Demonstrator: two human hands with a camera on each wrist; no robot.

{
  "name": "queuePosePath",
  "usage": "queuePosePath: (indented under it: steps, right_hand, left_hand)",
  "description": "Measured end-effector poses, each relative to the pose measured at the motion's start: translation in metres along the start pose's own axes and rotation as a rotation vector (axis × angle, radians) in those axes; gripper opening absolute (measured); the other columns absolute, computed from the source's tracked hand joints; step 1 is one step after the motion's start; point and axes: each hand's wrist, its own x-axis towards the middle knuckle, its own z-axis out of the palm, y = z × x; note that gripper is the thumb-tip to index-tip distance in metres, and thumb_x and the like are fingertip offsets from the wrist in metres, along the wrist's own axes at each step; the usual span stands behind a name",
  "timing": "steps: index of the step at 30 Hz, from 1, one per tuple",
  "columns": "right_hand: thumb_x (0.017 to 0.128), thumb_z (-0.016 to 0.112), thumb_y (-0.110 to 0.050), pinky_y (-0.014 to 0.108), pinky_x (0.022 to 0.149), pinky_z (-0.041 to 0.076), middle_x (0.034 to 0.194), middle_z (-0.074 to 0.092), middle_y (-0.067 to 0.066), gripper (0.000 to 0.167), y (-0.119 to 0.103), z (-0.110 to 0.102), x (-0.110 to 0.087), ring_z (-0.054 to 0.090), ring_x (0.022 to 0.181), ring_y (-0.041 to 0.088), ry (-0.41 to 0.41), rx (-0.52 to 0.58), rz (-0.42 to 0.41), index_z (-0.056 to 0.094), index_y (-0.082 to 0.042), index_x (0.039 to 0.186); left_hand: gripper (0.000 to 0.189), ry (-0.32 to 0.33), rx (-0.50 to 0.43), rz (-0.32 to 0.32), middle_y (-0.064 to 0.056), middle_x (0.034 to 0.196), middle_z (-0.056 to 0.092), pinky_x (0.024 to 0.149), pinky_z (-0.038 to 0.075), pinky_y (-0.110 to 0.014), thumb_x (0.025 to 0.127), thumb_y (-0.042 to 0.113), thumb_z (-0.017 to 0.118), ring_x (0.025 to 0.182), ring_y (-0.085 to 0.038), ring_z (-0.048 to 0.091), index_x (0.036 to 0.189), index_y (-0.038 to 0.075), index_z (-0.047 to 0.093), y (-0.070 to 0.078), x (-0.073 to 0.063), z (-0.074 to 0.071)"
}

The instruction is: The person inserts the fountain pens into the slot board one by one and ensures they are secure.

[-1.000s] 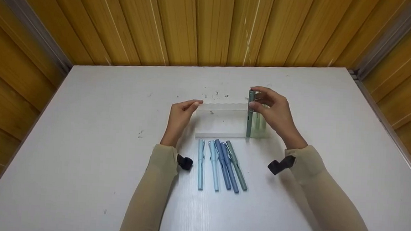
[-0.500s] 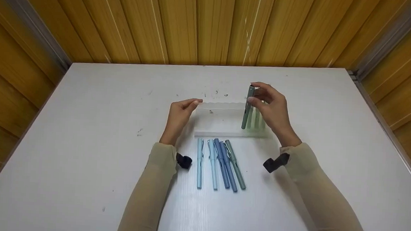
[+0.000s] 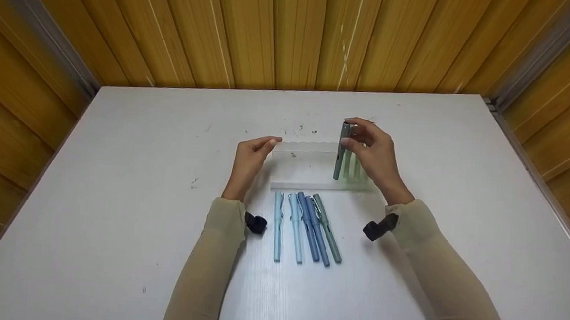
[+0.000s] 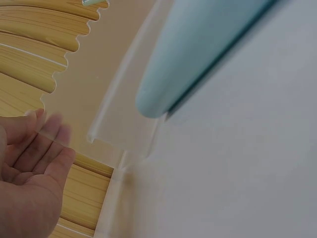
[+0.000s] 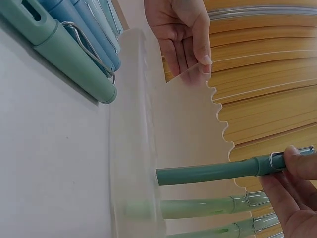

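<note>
Right hand [image 3: 377, 153]: pinching a dark green pen [image 3: 338, 163] near its capped top, thumb on the near side, one finger reaching the upper end. Pen is near upright, slight tilt, top leaning right. It's in front of the clear holder's [image 3: 309, 166] back panel, right of center; lower end is just above the front ledge. Can't tell if it touches the ledge.

Left hand [image 3: 249, 163]: thumb and fingers pinching the holder's upper left corner. Left wrist view has the fingers showing through the clear sheet.

Holder: transparent, scalloped top edge, raised ledge along the front. Light green pens [image 5: 198, 208] stand in its right end, just beside the dark green one, clips up. At least two; exact count is hard to read behind the hand.

In front of the holder, five pens lie on the white table [image 3: 89, 207], clip ends toward the holder. Left to right: two light blue pens [image 3: 278, 229], apart from each other; two darker blue pens [image 3: 318, 236], side by side; one loose green pen [image 3: 330, 234], angled.

Farther out: beige sleeves [image 3: 209, 264] on both arms, black wrist cameras [image 3: 256, 223], yellow wood-look wall panels [image 3: 297, 37] behind the table.
</note>
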Motion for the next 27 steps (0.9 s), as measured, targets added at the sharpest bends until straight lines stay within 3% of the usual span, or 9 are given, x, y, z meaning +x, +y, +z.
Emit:
queuePosePath:
  steps: [8, 16, 23, 27]
  right_hand:
    - [0.087, 0.069, -0.003, 0.018, 0.081, 0.054, 0.107, 0.065, 0.010, 0.042, 0.0031, 0.0018, -0.0038, 0.066, 0.095, 0.017, -0.033, -0.026, 0.008, 0.060, -0.012, 0.127]
    - [0.088, 0.068, -0.003, 0.017, 0.081, 0.053, 0.108, 0.065, 0.011, 0.042, 0.0034, 0.0035, -0.0052, 0.065, 0.097, 0.017, -0.046, -0.024, 0.010, 0.060, -0.013, 0.128]
    - [0.088, 0.069, -0.008, 0.033, 0.096, 0.050, 0.112, 0.064, 0.009, 0.041, 0.0026, 0.0014, -0.0041, 0.064, 0.103, 0.020, -0.063, -0.081, -0.012, 0.060, -0.011, 0.128]
    - [0.087, 0.070, -0.007, 0.037, 0.096, 0.050, 0.117, 0.065, 0.009, 0.039, 0.0018, -0.0004, -0.0016, 0.064, 0.105, 0.021, -0.054, -0.133, -0.047, 0.061, -0.009, 0.125]
  left_hand:
    - [0.025, -0.002, -0.024, 0.012, -0.009, 0.118, 0.069, 0.103, 0.045, -0.037, 0.094, 0.024, 0.063, 0.120, -0.019, 0.059, 0.109, 0.007, 0.073, -0.0006, -0.0005, 0.0007]
    - [0.025, -0.001, 0.016, 0.014, -0.008, 0.118, 0.069, 0.103, 0.045, -0.038, 0.095, 0.025, 0.061, 0.119, -0.019, 0.060, 0.110, 0.008, 0.073, 0.0003, -0.0014, 0.0007]
    - [0.025, 0.000, 0.007, 0.011, -0.007, 0.119, 0.069, 0.103, 0.045, -0.039, 0.095, 0.025, 0.061, 0.119, -0.019, 0.059, 0.109, 0.009, 0.073, -0.0003, -0.0019, 0.0009]
    - [0.025, -0.006, -0.004, 0.001, -0.009, 0.119, 0.069, 0.104, 0.044, -0.039, 0.095, 0.023, 0.061, 0.121, -0.020, 0.058, 0.110, 0.007, 0.072, 0.0048, -0.0040, 0.0008]
